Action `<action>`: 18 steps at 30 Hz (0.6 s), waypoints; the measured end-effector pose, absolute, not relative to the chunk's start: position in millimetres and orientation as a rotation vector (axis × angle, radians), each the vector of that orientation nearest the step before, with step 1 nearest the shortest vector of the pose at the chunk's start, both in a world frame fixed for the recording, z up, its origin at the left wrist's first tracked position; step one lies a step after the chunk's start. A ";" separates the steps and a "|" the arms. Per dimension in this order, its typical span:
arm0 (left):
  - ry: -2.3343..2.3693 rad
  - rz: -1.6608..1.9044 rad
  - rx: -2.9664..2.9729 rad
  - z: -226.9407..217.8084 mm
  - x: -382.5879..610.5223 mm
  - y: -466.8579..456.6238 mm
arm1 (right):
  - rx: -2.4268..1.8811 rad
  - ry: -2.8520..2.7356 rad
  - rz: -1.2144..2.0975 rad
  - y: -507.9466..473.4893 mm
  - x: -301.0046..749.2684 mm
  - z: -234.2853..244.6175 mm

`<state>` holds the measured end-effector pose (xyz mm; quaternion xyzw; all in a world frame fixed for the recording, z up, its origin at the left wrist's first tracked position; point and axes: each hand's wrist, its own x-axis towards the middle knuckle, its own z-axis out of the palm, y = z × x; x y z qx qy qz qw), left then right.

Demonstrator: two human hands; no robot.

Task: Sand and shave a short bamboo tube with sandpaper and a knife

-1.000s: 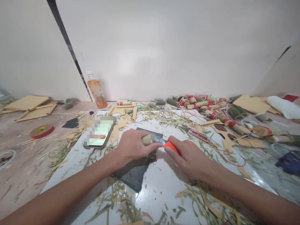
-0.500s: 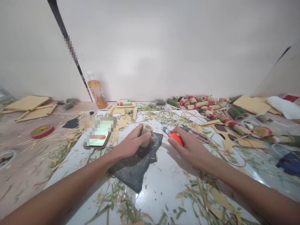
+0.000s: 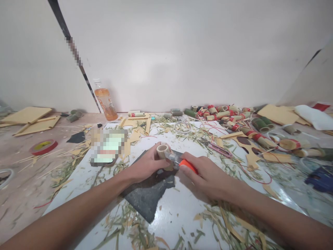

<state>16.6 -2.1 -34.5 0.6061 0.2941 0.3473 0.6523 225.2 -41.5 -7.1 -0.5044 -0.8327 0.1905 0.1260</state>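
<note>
My left hand (image 3: pixel 148 161) is closed round a short pale bamboo tube (image 3: pixel 163 149), its hollow end tipped up toward me. In my right hand (image 3: pixel 200 170) is a utility knife with an orange handle (image 3: pixel 187 165). Its blade points left and lies against, or right beside, the tube's right side; actual contact is hard to make out. Beneath both hands is a dark sheet of sandpaper (image 3: pixel 145 198) with a ragged edge, lying on a white board (image 3: pixel 179 208).
Green and tan bamboo shavings (image 3: pixel 135 222) litter the board. At left are a phone (image 3: pixel 110 147), red tape roll (image 3: pixel 43 147) and orange drink bottle (image 3: pixel 106 104). Red-banded bamboo pieces (image 3: pixel 223 114) are heaped at back right, near a pink cutter (image 3: pixel 220 150).
My right hand has moved left, bringing the knife blade from apart to the tube's side. The tube has come slightly lower and toward me in my left hand.
</note>
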 end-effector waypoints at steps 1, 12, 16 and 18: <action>0.663 0.786 1.408 -34.9 16.7 -1.7 | -1.478 -2.433 0.544 -42.9 223.9 -6.1; 0.615 0.746 1.442 -20.9 20.5 -8.7 | -1.420 -2.485 0.361 -46.1 223.7 -7.5; 0.581 0.696 1.437 -18.8 18.1 -8.8 | -1.392 -2.513 0.241 -48.2 223.9 -8.6; 0.575 0.678 1.424 -19.9 15.9 -7.3 | -1.395 -2.525 0.191 -46.7 225.0 -9.1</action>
